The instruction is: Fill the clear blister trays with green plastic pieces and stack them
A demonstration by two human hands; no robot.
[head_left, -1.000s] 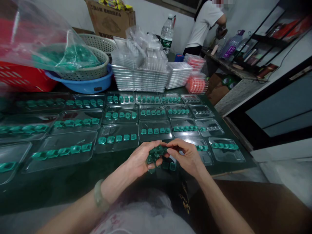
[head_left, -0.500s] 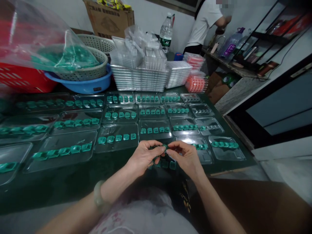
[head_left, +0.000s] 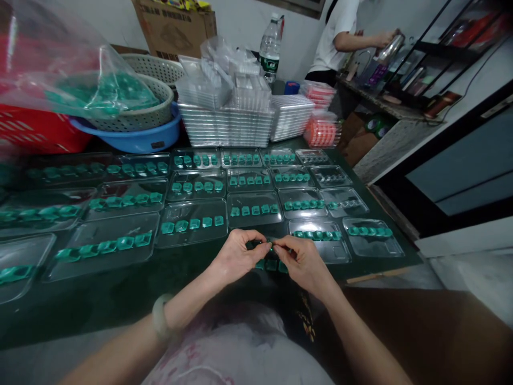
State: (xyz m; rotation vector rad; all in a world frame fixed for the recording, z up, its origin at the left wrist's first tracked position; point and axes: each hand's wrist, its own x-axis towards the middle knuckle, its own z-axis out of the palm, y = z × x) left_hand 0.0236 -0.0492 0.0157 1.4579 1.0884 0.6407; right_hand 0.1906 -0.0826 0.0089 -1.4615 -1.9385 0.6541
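My left hand (head_left: 239,255) and my right hand (head_left: 303,261) meet fingertip to fingertip over the near edge of the table. Both are closed in a pinch around a small green piece (head_left: 271,246), mostly covered by the fingers. Just beneath, several translucent green cube-like pieces (head_left: 271,265) sit in a row, partly hidden by my hands. Beyond my right hand lies a clear plastic tray (head_left: 339,252) with a row of green pieces (head_left: 317,235) in it. Past my left hand, another clear tray (head_left: 188,210) holds a similar row.
Many more clear trays with green rows cover the table. Behind them stand stacked clear trays (head_left: 226,127), a blue basin (head_left: 140,140), a red basket (head_left: 44,131) and a bag of green pieces (head_left: 106,96). A person (head_left: 339,40) holds a metal vessel (head_left: 390,49) by a counter.
My hands stay together in a pinch, the right one slightly lower and turned. More of the tray row beyond it shows. The other person's arm has stretched out rightward, lifting a metal vessel.
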